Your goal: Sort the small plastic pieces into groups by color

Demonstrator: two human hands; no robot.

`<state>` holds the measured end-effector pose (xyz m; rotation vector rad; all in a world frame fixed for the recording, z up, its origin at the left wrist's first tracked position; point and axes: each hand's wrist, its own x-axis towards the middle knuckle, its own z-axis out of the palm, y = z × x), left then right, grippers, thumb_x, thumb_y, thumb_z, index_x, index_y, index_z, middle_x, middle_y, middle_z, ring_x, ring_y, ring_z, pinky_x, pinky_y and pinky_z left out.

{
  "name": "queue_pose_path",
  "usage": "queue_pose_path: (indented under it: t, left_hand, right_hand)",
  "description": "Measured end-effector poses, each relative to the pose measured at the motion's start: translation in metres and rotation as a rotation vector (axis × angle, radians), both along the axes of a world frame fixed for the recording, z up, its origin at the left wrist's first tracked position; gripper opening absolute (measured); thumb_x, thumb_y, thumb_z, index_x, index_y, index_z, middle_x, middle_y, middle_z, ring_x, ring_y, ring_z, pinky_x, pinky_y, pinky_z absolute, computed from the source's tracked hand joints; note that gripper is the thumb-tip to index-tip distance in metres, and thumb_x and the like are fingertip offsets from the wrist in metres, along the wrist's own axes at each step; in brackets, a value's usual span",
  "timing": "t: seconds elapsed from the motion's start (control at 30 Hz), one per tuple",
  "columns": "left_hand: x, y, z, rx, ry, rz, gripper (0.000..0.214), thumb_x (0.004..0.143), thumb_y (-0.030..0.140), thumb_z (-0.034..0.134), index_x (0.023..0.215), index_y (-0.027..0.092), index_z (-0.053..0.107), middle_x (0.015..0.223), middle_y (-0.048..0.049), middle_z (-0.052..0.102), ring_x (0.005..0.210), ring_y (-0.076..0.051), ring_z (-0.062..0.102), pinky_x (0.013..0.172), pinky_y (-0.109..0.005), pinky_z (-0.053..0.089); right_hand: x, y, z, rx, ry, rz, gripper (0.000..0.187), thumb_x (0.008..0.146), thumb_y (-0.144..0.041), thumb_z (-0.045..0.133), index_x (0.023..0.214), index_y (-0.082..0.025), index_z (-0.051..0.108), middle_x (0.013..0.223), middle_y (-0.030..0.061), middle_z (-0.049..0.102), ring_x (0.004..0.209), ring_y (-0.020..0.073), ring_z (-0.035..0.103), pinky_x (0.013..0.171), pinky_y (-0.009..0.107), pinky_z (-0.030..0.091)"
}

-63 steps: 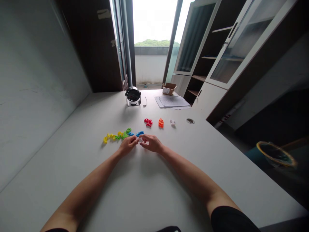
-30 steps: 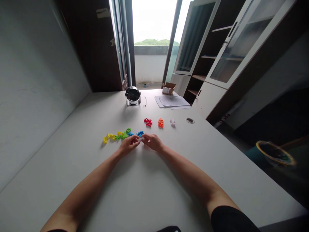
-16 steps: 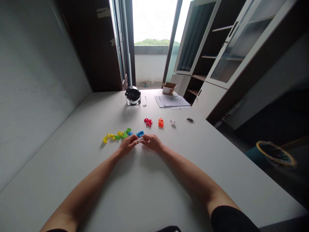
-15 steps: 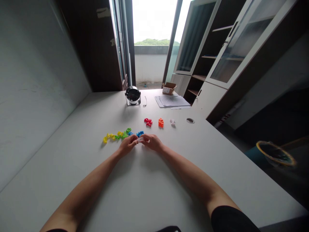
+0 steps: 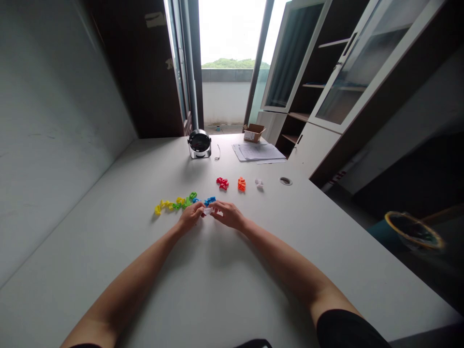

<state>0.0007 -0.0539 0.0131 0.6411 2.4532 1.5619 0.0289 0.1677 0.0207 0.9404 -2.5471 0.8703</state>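
Between my left hand (image 5: 190, 217) and my right hand (image 5: 227, 215) is a small white plastic piece (image 5: 208, 211), pinched in the fingertips of both. Its middle is partly hidden by my fingers. Just beyond my left hand lies a row of small plastic pieces: yellow ones (image 5: 166, 205), green ones (image 5: 187, 202) and blue ones (image 5: 210, 200). Farther up the white desk (image 5: 253, 285) are separate clusters of red pieces (image 5: 222, 182), orange pieces (image 5: 241, 184) and white pieces (image 5: 258, 182).
At the desk's far end stand a round black-faced device (image 5: 199, 144), a stack of papers (image 5: 258, 152) and an open cardboard box (image 5: 253, 133). A cable grommet (image 5: 285, 181) sits in the desktop. A wall runs along the left; a cabinet stands at right.
Both hands have shifted slightly toward me and left, and the white piece has moved with them, now turned between my fingertips. The coloured pieces on the desk have not moved.
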Motion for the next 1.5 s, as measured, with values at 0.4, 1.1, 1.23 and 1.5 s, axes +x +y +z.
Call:
queue_pose_path:
  t: [0.4,1.1,1.23,1.5]
  left_hand:
    - [0.0009,0.002,-0.0016,0.131,-0.015,-0.071,0.034,0.092,0.048,0.049,0.102,0.017,0.061,0.085,-0.0036,0.066,0.075,-0.014,0.061,0.072,-0.025,0.047]
    - [0.0052,0.0033,0.004,-0.037,0.083,-0.026,0.04,0.091,0.055,0.051,0.088,0.017,0.066,0.076,-0.0009,0.065,0.066,-0.012,0.052,0.064,-0.021,0.037]
    - [0.005,0.0031,0.0047,-0.061,0.094,-0.026,0.042,0.092,0.054,0.049,0.085,0.017,0.067,0.074,-0.0009,0.064,0.065,-0.012,0.052,0.064,-0.022,0.037]
    - [0.0048,0.0031,0.0055,-0.092,0.116,-0.033,0.04,0.093,0.052,0.048,0.081,0.018,0.066,0.072,-0.0003,0.064,0.064,-0.012,0.051,0.063,-0.022,0.036]
  right_hand:
    - [-0.001,0.0005,-0.0005,-0.039,-0.016,-0.04,0.015,0.094,-0.03,0.057,0.102,-0.021,0.066,0.094,0.0023,0.068,0.076,0.0102,0.061,0.073,0.02,0.044]
    - [-0.0043,0.002,-0.0045,-0.026,-0.028,-0.089,0.019,0.094,-0.037,0.058,0.099,-0.021,0.065,0.083,0.0009,0.067,0.07,0.0102,0.059,0.07,0.02,0.042]
    - [-0.0031,0.0011,-0.0041,-0.009,-0.031,-0.107,0.024,0.091,-0.035,0.062,0.112,-0.023,0.064,0.085,0.0,0.069,0.071,0.0104,0.061,0.07,0.02,0.043]
    - [-0.0023,-0.0003,-0.0043,0.012,-0.008,-0.137,0.032,0.092,-0.035,0.062,0.122,-0.026,0.06,0.086,-0.0005,0.07,0.072,0.0111,0.063,0.071,0.02,0.043]
